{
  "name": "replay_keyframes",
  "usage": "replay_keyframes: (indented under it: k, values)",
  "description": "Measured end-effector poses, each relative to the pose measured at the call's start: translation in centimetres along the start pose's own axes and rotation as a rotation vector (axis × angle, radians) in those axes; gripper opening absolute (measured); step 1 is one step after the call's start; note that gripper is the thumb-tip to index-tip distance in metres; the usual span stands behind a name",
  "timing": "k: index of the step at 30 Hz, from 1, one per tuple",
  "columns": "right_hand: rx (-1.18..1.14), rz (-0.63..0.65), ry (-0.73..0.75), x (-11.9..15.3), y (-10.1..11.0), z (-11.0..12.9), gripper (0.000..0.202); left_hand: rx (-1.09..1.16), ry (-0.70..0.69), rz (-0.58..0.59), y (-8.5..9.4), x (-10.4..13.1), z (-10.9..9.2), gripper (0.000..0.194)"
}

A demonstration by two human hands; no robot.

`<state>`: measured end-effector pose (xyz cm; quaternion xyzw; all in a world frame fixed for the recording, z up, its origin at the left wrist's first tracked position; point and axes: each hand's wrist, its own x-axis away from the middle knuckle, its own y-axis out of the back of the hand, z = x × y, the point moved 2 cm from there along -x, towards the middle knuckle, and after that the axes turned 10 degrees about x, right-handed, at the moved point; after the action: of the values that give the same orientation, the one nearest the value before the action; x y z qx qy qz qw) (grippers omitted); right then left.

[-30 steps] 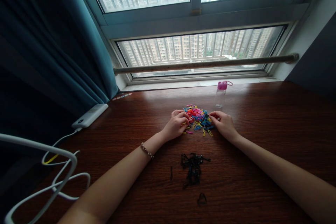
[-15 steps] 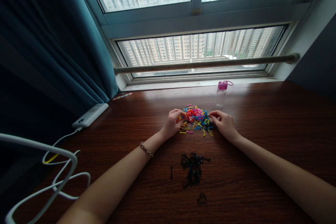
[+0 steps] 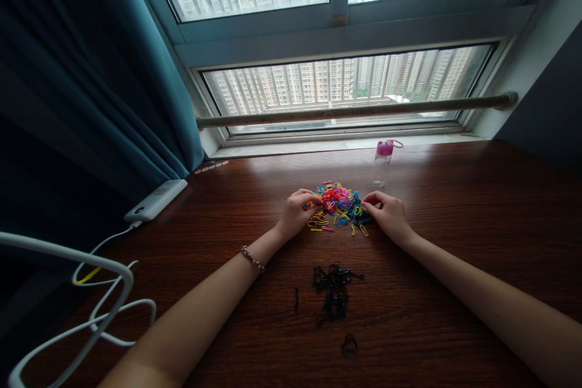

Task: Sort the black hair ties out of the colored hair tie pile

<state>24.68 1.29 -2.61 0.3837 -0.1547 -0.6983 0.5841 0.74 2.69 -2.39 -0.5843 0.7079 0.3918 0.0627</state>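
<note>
A loose heap of small colourful rubber bands point(image 3: 339, 197) lies on the brown wooden table, red and pink in the middle, with blue, yellow and black ones around. At its left edge is my left hand point(image 3: 295, 213), thumb and forefinger brought together among the bands. My right hand point(image 3: 386, 213) pinches at the heap's right edge, near blue and black bands. What either pair of fingertips holds is too small to make out. Closer to me sits a separate pile of black rubber bands point(image 3: 334, 291), with one black band point(image 3: 296, 299) to its left and another point(image 3: 349, 344) in front.
Behind the heap stands a clear bottle with a pink lid point(image 3: 382, 163). To the left, a white power bank point(image 3: 157, 201) is plugged into a white cable point(image 3: 113, 264). A blue curtain point(image 3: 104, 73) hangs at the left, and a barred window with a rail point(image 3: 354, 112) is behind the table.
Both hands stay at the heap's edges almost unmoved, with only slight finger shifts. The bands and piles look the same.
</note>
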Motion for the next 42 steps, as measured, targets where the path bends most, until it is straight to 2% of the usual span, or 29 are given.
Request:
replay_keyframes:
  k: [6, 10, 13, 17, 19, 21, 23, 25, 30, 33, 35, 39, 42]
  values:
    - [-0.041, 0.005, -0.091, -0.9, -0.1, -1.3, 0.023, 0.022, -0.033, -0.010, 0.0, -0.2, -0.2, 0.011]
    - [0.021, 0.262, -0.110, -2.2, 0.2, -1.8, 0.019, 0.029, -0.031, 0.073, 0.1, -0.6, -1.9, 0.011]
    - [0.135, 0.395, -0.111, -2.5, 0.6, -1.5, 0.017, 0.155, 0.020, 0.321, -0.3, -0.5, -3.7, 0.014]
    - [0.258, 0.423, -0.048, -2.1, 1.0, -0.5, 0.011, 0.258, 0.141, 0.715, -1.2, 0.4, -5.8, 0.019]
    - [0.292, 0.412, -0.004, -1.8, 1.0, -0.2, 0.008, 0.289, 0.181, 0.848, -1.6, 0.8, -6.3, 0.020]
    - [0.308, 0.391, 0.014, -1.7, 1.0, -0.1, 0.006, 0.312, 0.202, 0.906, -1.8, 1.0, -6.2, 0.020]
    - [0.302, 0.381, -0.008, -1.7, 1.0, -0.2, 0.004, 0.300, 0.210, 0.864, -1.8, 0.9, -5.7, 0.022]
    - [0.256, 0.394, -0.067, -1.9, 0.9, -0.5, 0.006, 0.257, 0.205, 0.728, -1.5, 0.4, -4.9, 0.024]
    - [0.056, 0.410, -0.196, -2.4, 0.6, -1.7, 0.016, 0.098, 0.212, 0.175, 0.0, -0.8, -2.2, 0.028]
    - [0.032, 0.363, -0.201, -2.6, 0.7, -2.1, 0.019, -0.021, 0.230, -0.085, 0.8, -0.7, -0.6, 0.029]
    - [0.011, 0.342, -0.210, -2.7, 0.9, -2.1, 0.020, -0.071, 0.230, -0.169, 1.0, -0.5, 0.1, 0.028]
    - [-0.125, 0.341, -0.206, -2.5, 1.5, -0.9, 0.020, -0.065, 0.211, -0.186, 0.8, -0.2, 0.6, 0.027]
    - [-0.293, 0.484, -0.174, -1.8, 1.6, 1.0, 0.019, -0.048, 0.218, -0.193, 0.7, -0.2, 0.9, 0.028]
